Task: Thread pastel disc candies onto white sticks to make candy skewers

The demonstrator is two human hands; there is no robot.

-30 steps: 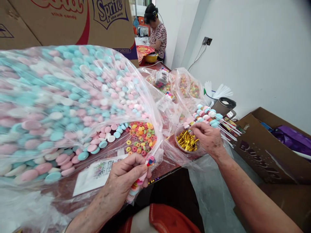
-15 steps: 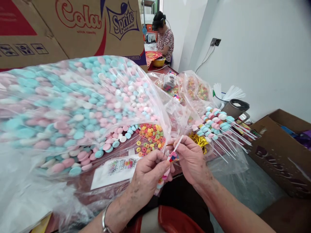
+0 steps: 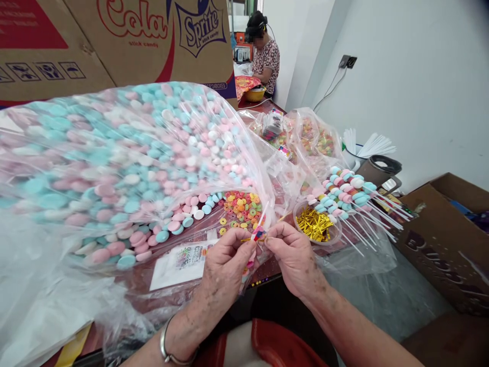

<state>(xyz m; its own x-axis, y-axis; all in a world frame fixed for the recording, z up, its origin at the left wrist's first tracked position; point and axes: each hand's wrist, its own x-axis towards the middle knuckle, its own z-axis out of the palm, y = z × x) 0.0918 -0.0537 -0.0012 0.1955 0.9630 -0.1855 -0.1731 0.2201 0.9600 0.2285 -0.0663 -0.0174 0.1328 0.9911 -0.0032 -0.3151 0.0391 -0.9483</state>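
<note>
My left hand (image 3: 227, 265) is closed in a pinch around the gathered neck of a small printed bag (image 3: 250, 265) with a candy stick in it. The white stick (image 3: 262, 220) pokes up out of the bag's top. My right hand (image 3: 292, 252) pinches a thin gold twist tie (image 3: 282, 218) against that neck, fingertips nearly touching my left ones. Part of the tie and most of the bag are hidden by my fingers. Just right of my hands, a clear round tub (image 3: 315, 227) holds gold twist ties. White printed bags (image 3: 178, 265) lie to the left.
A large clear bag of pastel candies (image 3: 153, 153) fills the left, before a cardboard box (image 3: 126, 56). Colourful ring candies (image 3: 240, 206) lie beyond my hands. Candy skewers (image 3: 346, 189), a mug (image 3: 378, 168) and another box (image 3: 439, 239) are right. A person (image 3: 265, 58) sits behind.
My right hand has moved from the white stick's top down to the bag's neck, now with the twist tie's end beside its fingers. The view has shifted slightly, showing the tub of ties.
</note>
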